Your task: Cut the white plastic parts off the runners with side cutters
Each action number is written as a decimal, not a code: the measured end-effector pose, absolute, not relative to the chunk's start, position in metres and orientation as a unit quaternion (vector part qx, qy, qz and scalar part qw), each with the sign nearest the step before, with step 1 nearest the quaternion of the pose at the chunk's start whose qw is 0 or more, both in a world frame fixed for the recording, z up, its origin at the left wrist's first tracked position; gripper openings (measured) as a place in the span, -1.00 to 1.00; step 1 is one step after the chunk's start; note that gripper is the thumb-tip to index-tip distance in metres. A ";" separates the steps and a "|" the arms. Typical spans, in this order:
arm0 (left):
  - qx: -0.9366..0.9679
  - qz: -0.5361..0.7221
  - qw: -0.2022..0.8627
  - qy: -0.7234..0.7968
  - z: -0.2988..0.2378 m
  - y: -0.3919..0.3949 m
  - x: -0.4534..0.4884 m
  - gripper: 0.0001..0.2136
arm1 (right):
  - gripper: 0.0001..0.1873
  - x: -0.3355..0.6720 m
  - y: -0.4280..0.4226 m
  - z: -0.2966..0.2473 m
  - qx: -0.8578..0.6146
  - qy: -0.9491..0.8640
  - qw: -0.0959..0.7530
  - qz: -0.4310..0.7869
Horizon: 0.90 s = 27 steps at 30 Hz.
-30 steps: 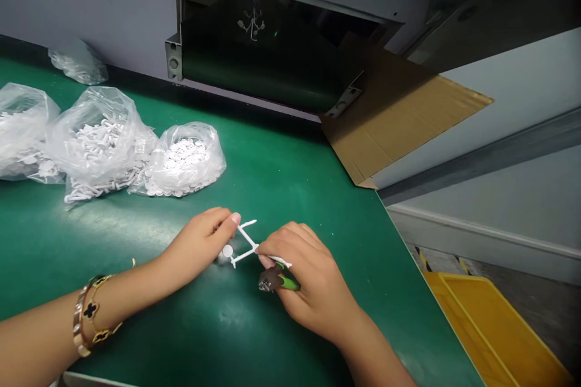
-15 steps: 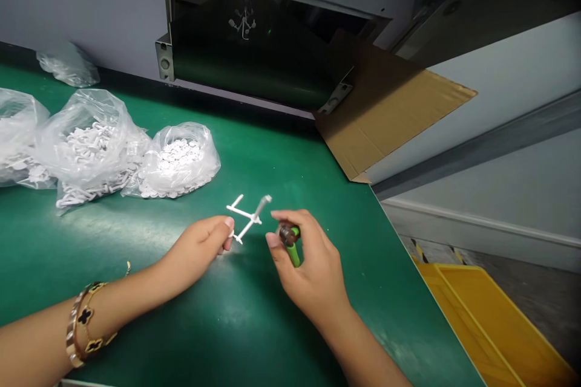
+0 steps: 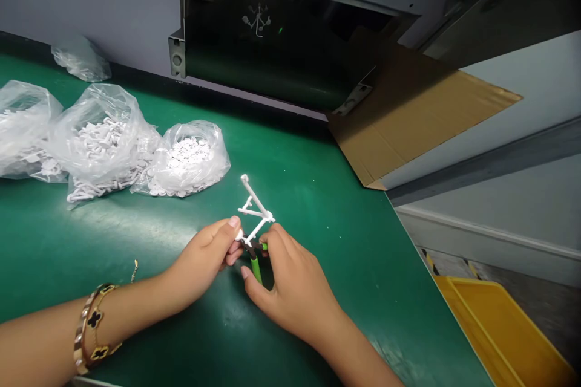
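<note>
The white branched piece [image 3: 269,216] is above the work surface, between the two hands, its longest arm angled up and away. At its near end, a white disc [image 3: 239,234] is pinched between thumb and fingers of the left hand [image 3: 204,257]. The right hand [image 3: 297,281] curls loosely around green-handled cutters [image 3: 256,269], handles spread apart. The cutter head is at the lower end of the piece, just beside the disc; whether the blades touch the plastic cannot be told.

The step in hand appears to be positioning the cutters at the joint between disc and branch. The next move calls for a steady left-hand pinch, blades seated on the joint and a squeeze of the handles, with the left fingertips clear of the cutting edge.

The green work surface [image 3: 290,187] carries small white specks. To the left stand clear bags of white parts: a bag of discs [image 3: 200,154], a bag of rod-like parts [image 3: 102,136] and others beyond. Behind, a machine opening houses a dark belt [image 3: 272,63] bearing another branched piece [image 3: 258,20]. A cardboard sheet [image 3: 413,124] leans at its right side. A yellow tray [image 3: 499,320] sits below the table's right edge.
</note>
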<state>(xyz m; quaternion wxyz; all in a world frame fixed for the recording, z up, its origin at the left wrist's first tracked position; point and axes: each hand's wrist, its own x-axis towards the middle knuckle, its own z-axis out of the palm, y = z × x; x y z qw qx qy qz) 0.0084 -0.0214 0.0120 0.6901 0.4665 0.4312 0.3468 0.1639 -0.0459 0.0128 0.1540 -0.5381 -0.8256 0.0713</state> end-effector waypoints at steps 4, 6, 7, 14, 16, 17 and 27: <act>0.481 0.343 0.680 0.434 0.011 -0.022 0.009 -0.60 | -0.85 0.164 -0.045 0.013 -0.530 -0.831 0.153 0.072; 0.493 0.339 0.673 0.435 0.011 -0.022 0.009 -0.60 | -0.87 0.164 -0.045 0.012 -0.526 -0.834 0.154 0.067; 0.500 0.335 0.670 0.435 0.012 -0.022 0.009 -0.60 | -0.87 0.164 -0.045 0.012 -0.525 -0.835 0.151 0.062; 0.549 0.321 0.635 0.438 0.016 -0.021 0.008 -0.60 | -0.92 0.168 -0.045 0.013 -0.516 -0.847 0.120 0.031; 0.537 0.314 0.650 0.435 0.015 -0.020 0.008 -0.60 | -0.90 0.168 -0.045 0.012 -0.518 -0.848 0.107 0.024; 0.524 0.310 0.664 0.433 0.014 -0.019 0.009 -0.60 | -0.90 0.168 -0.045 0.012 -0.520 -0.848 0.100 0.025; 0.394 0.307 0.747 0.440 0.005 -0.017 0.007 -0.63 | -0.84 0.172 -0.036 0.018 -0.557 -0.780 0.092 0.269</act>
